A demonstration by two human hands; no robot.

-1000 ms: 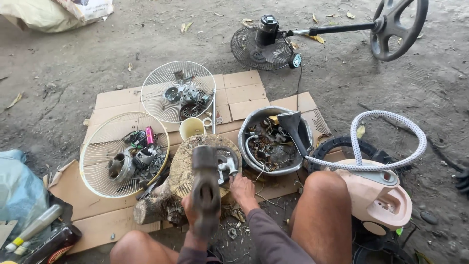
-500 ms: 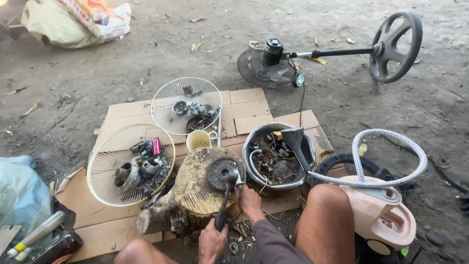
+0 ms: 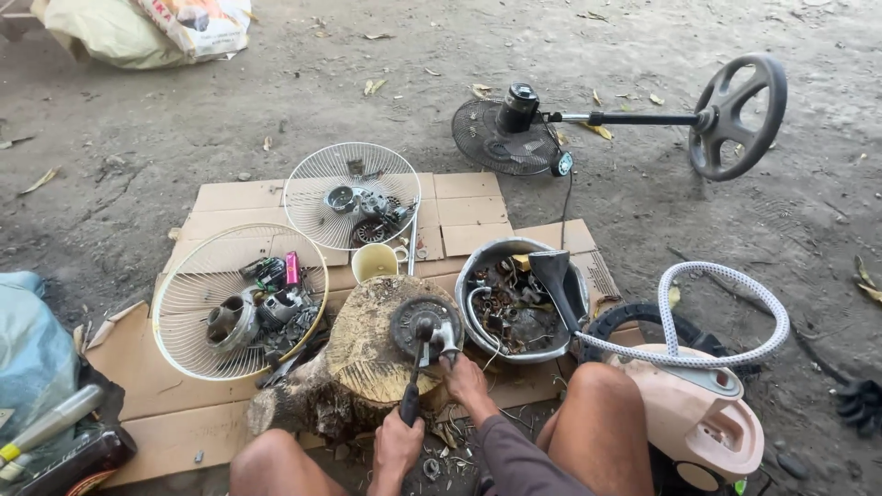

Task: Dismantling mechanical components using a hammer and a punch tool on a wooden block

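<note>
A round dark fan motor part (image 3: 404, 323) lies on top of a tree stump (image 3: 363, 367) between my knees. My left hand (image 3: 397, 450) is closed around the dark handle of a hammer (image 3: 413, 381). The hammer's head rests on the middle of the motor part. My right hand (image 3: 466, 384) grips the motor part's near right edge on the stump, and its fingers hide what is under them.
Two white fan grilles (image 3: 188, 303) (image 3: 317, 184) full of parts lie on flattened cardboard (image 3: 234, 196), with a yellow cup (image 3: 374, 262) behind the stump. A metal basin (image 3: 470, 276) of scrap sits right. A pink appliance (image 3: 707, 418) with a hose is by my right knee. A stand fan (image 3: 514, 129) lies on the dirt.
The hammer was raised close to the camera a second ago. It has come down, and its head now sits on the motor part. My right hand stays at the part's edge.
</note>
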